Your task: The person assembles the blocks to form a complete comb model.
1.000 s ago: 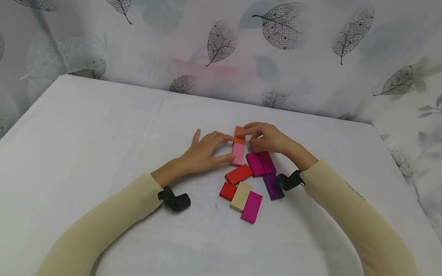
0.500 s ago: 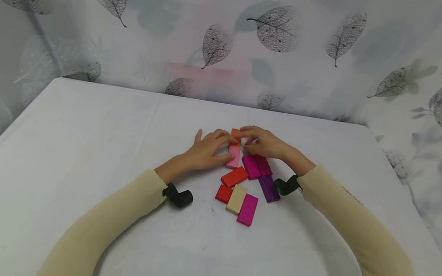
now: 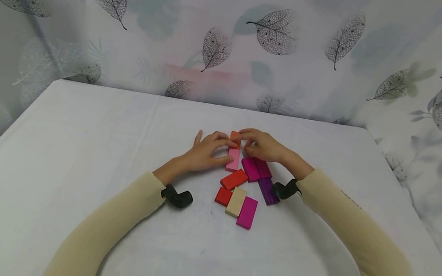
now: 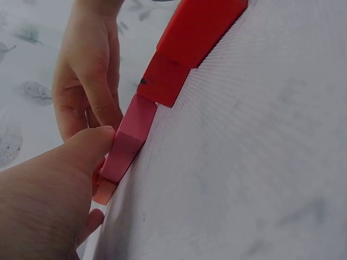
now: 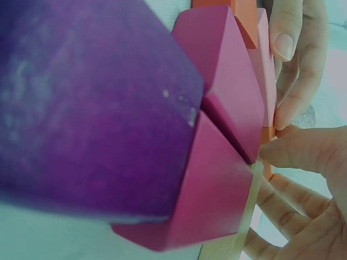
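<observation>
My left hand (image 3: 203,152) rests against a pink block (image 3: 233,160), its thumb at the block's side and its index finger reaching over the top where pink meets orange. The fingers are fairly straight. My right hand (image 3: 264,147) pinches an orange block (image 3: 235,135) at the pink one's far end; in the right wrist view thumb and index finger lie on either side of that orange block (image 5: 267,168). Two magenta blocks (image 3: 250,169) and a purple block (image 3: 268,191) lie just below the right hand.
Closer to me, a red-orange block (image 3: 234,179), a shorter red block (image 3: 223,197), a beige block (image 3: 235,201) and another magenta block (image 3: 247,213) adjoin. A light wooden block (image 5: 225,248) shows in the right wrist view. All lie on a white table (image 3: 121,144) before a leaf-patterned curtain (image 3: 148,18).
The right hand's fingers have shifted slightly down the orange block toward the pink one. The left hand stays almost in place, and the whole view has tilted a little.
</observation>
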Action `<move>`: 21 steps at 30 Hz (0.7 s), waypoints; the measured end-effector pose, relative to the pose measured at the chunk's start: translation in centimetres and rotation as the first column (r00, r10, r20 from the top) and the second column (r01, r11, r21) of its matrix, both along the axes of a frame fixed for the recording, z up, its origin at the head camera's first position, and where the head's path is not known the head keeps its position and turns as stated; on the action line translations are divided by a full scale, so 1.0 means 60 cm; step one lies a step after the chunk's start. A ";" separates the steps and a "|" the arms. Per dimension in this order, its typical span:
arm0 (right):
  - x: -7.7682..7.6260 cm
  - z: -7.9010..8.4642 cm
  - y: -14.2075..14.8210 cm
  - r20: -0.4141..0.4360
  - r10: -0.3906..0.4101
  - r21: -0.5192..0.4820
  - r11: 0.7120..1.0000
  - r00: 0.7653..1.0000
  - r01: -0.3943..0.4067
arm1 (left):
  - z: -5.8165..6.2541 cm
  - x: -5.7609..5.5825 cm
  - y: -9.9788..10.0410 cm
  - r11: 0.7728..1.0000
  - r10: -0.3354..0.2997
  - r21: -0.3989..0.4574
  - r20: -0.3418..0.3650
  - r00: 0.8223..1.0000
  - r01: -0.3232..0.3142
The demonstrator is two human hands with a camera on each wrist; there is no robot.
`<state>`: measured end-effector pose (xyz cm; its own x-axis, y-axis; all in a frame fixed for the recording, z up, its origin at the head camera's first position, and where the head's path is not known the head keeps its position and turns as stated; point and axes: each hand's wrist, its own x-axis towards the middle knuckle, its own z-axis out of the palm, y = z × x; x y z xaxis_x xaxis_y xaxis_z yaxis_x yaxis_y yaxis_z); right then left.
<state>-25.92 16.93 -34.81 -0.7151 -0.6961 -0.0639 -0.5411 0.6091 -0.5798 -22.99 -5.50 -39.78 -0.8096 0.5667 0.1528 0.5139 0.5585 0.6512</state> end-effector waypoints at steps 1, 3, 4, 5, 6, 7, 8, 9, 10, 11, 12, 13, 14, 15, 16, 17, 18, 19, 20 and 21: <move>0.001 0.000 -0.001 0.002 -0.007 0.005 1.000 1.000 0.007 | 0.000 0.001 0.000 1.000 0.001 -0.002 0.000 1.000 -0.001; 0.002 -0.001 -0.001 0.010 -0.014 0.013 1.000 1.000 0.014 | -0.002 0.002 0.002 1.000 0.003 -0.006 -0.003 1.000 -0.003; 0.002 -0.002 -0.001 0.014 -0.019 0.016 1.000 1.000 0.018 | -0.002 0.002 0.002 1.000 0.004 -0.009 -0.005 1.000 -0.004; 0.003 -0.002 -0.001 0.019 -0.023 0.017 1.000 1.000 0.023 | -0.003 0.003 0.002 1.000 0.005 -0.011 -0.007 1.000 -0.005; 0.004 -0.002 -0.001 0.025 -0.028 0.018 0.999 0.999 0.028 | -0.003 0.003 0.002 1.000 0.006 -0.013 -0.008 1.000 -0.006; 0.004 -0.002 0.000 0.027 -0.030 0.015 0.999 0.999 0.029 | -0.004 0.003 0.003 1.000 0.007 -0.014 -0.010 1.000 -0.007; 0.005 -0.002 0.000 0.027 -0.031 0.014 0.999 0.999 0.031 | -0.004 0.003 0.003 1.000 0.008 -0.014 -0.013 1.000 -0.008; 0.005 -0.002 -0.001 0.023 -0.030 0.012 0.999 0.999 0.030 | -0.004 0.003 0.003 1.000 0.009 -0.016 -0.015 1.000 -0.010; 0.005 -0.002 -0.001 0.019 -0.030 0.009 1.000 0.999 0.030 | -0.004 0.003 0.003 1.000 0.010 -0.017 -0.015 1.000 -0.011; 0.005 -0.003 -0.001 0.010 -0.028 0.006 1.000 1.000 0.028 | -0.004 0.003 0.003 1.000 0.012 -0.017 -0.016 1.000 -0.012; 0.005 -0.003 -0.002 0.001 -0.026 0.002 1.000 1.000 0.026 | -0.003 0.002 0.003 1.000 0.013 -0.017 -0.016 1.000 -0.013; 0.005 -0.003 -0.002 -0.006 -0.025 -0.001 1.000 1.000 0.025 | -0.003 0.002 0.003 1.000 0.013 -0.017 -0.017 1.000 -0.013; 0.005 -0.003 -0.003 -0.014 -0.023 -0.004 1.000 1.000 0.023 | -0.003 0.002 0.003 1.000 0.013 -0.017 -0.017 1.000 -0.013; 0.005 -0.003 -0.003 -0.021 -0.024 -0.006 1.000 1.000 0.024 | -0.003 0.002 0.003 1.000 0.013 -0.016 -0.016 1.000 -0.013; 0.006 -0.003 -0.003 -0.019 -0.029 -0.009 1.000 0.999 0.029 | -0.003 0.001 0.003 1.000 0.013 -0.016 -0.017 1.000 -0.013; 0.006 -0.002 -0.004 -0.019 -0.033 -0.012 0.999 0.999 0.033 | -0.003 0.001 0.002 1.000 0.012 -0.016 -0.018 1.000 -0.013; 0.007 -0.001 -0.004 -0.016 -0.038 -0.014 0.999 0.999 0.038 | -0.004 0.001 0.002 1.000 0.011 -0.015 -0.020 1.000 -0.012; 0.008 0.000 -0.005 -0.010 -0.046 -0.017 0.999 0.999 0.046 | -0.004 0.001 0.001 1.000 0.012 -0.015 -0.023 1.000 -0.012; 0.009 0.000 -0.005 -0.008 -0.053 -0.021 0.998 0.999 0.052 | -0.005 0.000 0.001 1.000 0.012 -0.015 -0.026 1.000 -0.013; 0.010 0.000 -0.006 0.000 -0.064 -0.026 0.998 0.998 0.064 | -0.005 0.000 0.001 1.000 0.013 -0.013 -0.029 1.000 -0.013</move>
<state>-25.34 16.59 -34.79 -0.7583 -0.6503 -0.0454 -0.5021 0.6271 -0.5954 -22.97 -5.45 -40.09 -0.8125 0.5582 0.1684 0.5247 0.5741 0.6286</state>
